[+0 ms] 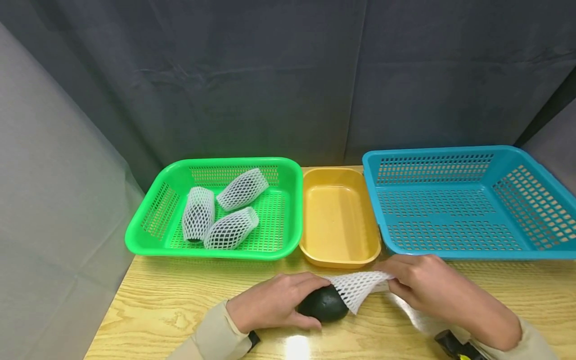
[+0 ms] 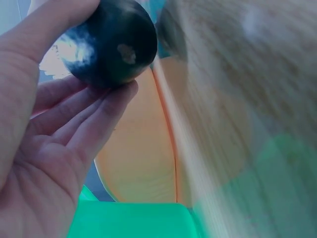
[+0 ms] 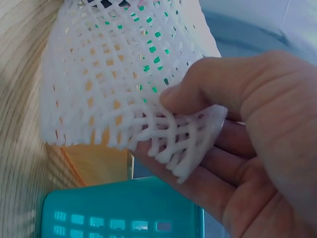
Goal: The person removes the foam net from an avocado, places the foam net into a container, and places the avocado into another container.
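Left hand (image 1: 276, 303) around pale-marked dark fruit (image 1: 327, 306)

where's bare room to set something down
Bare: table between green basket and left hand; inside the yellow tray and blue basket. Crowded: the green basket's left and middle, with three netted pieces, and where the left hand grips the dark fruit and the right hand pinches its net.

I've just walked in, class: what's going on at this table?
A person's left hand grips a dark, rounded object partly covered by a white foam net. The right hand pinches the net's free end. Beyond the hands, three more netted items lie in the green basket, with a yellow tray and a blue basket to its right.
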The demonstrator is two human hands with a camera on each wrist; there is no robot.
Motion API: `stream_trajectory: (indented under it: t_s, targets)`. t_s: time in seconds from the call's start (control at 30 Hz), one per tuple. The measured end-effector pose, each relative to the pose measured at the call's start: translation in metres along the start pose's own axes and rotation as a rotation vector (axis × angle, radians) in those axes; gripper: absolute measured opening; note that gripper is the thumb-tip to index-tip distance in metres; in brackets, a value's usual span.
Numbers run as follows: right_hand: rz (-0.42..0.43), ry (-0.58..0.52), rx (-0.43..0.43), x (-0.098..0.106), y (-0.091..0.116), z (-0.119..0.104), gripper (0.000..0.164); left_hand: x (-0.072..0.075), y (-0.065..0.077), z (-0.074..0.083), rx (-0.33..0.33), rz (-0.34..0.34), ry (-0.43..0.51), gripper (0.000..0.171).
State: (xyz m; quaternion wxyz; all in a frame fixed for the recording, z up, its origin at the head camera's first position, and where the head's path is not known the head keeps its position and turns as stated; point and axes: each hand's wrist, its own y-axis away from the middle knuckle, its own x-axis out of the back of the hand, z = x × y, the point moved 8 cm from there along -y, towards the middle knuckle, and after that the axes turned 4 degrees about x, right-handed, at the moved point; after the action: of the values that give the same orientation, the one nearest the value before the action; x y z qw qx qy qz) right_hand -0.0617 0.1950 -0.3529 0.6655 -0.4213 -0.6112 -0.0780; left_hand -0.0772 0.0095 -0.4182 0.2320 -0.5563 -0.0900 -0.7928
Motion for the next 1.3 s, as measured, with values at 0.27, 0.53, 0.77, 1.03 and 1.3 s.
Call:
stream_trajectory:
  t_s: [0.27, 0.53, 0.77, 1.03, 1.3]
  targets:
    - [-0.066, -0.043, -0.016, -0.011, -0.002, -0.003, 0.034, -0.004, -0.001, -0.001, 0.029, -0.047, -0.023, 0.067]
    - [-0.169, -0.127, -0.05, -0.028, 0.001, -0.005, 0.039, -0.004, -0.001, -0.002, 0.03, -0.048, -0.019, 0.066]
    - [-0.248, -0.156, -0.06, -0.04, 0.002, -0.008, 0.039, -0.003, -0.001, -0.001, 0.024, -0.027, -0.02, 0.066]
    - [-0.194, -0.118, 0.025, -0.042, 0.001, -0.015, 0.032, -0.004, -0.001, -0.001, 0.038, -0.038, -0.011, 0.067]
    - [-0.132, -0.09, 0.025, -0.032, 0.001, -0.013, 0.033, -0.004, -0.001, -0.001, 0.041, -0.04, 0.002, 0.068]
